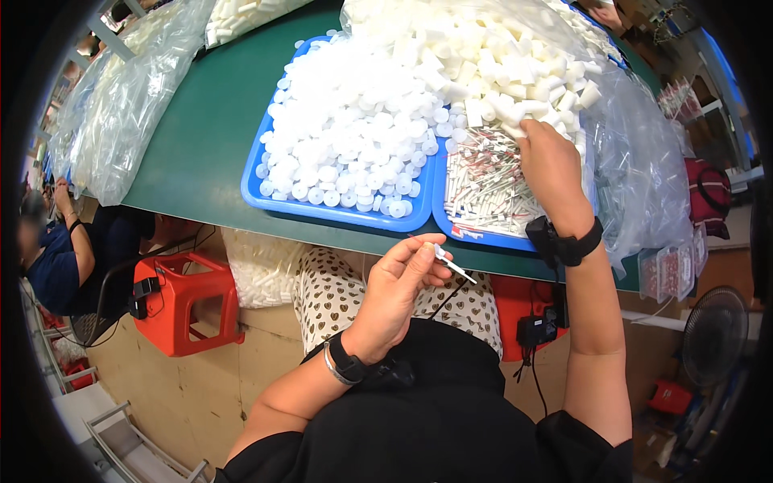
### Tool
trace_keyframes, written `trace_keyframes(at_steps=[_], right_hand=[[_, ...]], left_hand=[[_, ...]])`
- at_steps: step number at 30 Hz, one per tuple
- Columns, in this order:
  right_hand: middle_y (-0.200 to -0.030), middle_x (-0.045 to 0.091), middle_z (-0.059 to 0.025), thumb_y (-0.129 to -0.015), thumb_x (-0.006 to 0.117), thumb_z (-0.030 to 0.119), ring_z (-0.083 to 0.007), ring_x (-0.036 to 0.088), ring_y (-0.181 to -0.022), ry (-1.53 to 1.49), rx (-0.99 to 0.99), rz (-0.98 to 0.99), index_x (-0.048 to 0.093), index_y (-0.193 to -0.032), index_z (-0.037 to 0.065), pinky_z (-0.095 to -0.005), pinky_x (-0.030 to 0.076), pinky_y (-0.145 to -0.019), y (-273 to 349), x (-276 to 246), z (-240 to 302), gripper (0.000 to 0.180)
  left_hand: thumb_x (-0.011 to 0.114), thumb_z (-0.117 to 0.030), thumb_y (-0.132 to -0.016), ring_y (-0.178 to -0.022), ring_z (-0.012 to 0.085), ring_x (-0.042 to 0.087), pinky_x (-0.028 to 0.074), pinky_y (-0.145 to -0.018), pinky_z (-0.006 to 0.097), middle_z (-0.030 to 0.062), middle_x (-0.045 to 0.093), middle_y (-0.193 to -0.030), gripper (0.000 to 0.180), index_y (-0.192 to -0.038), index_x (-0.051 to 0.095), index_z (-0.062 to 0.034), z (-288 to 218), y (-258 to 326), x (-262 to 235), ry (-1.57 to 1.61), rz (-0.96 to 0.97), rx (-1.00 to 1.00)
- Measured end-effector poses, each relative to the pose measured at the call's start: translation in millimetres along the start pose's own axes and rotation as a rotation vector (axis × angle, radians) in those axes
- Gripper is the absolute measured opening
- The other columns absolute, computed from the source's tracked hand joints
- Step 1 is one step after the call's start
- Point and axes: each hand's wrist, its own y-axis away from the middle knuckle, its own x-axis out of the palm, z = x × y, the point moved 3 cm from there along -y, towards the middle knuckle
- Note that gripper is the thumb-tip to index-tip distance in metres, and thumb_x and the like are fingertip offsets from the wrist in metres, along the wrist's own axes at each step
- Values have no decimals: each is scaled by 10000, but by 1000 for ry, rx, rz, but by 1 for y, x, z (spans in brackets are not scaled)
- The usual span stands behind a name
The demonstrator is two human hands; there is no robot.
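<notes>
My left hand (394, 294), above my lap just off the table's front edge, pinches a thin white stick (456, 266) with a small white piece at its upper end, partly hidden by the fingers. Farther right, my right hand (554, 169) reaches over a blue tray of thin white sticks with reddish tips (487, 181). Its fingertips are closed on a cream foam cylinder (512, 129) at the near edge of a large foam pile (499, 72). Left of that, another blue tray (256, 173) holds a heap of translucent white plastic discs (346, 121).
Clear plastic bags lie on the green table (209, 137) at left and right. Red stools (189, 302) stand below, with a bag of white pieces (262, 270) beside one. Another person (76, 249) sits at far left. A fan (715, 336) stands at right.
</notes>
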Motion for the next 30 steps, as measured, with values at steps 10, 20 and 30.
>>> trace_keyframes(at_steps=[10,20,30], right_hand=[[-932,613,-189,-847,651,106,-382,639,-788,9,21,49,580,-920,17,-470,510,-692,-8,-1,3,135],[-813,633,-172,-869,626,71,-319,634,-718,-332,191,-61,572,-975,6,-411,489,-648,6,-45,11,135],[-749,587,-112,-811,685,-29,-238,580,-561,-686,56,222,567,-883,11,-330,462,-526,90,-62,85,143]], left_hand=[[542,-248,-1024,-875,107,636,510,-795,245,85,654,-1041,319,-1237,573,-12,5,-3,3,15,16,-32],[529,-275,-1030,-891,101,621,497,-817,252,71,646,-1056,331,-1231,578,-17,-8,-4,2,58,60,22],[526,-310,-1025,-932,105,574,492,-786,270,58,612,-1126,337,-1217,578,-37,-12,-9,16,131,96,54]])
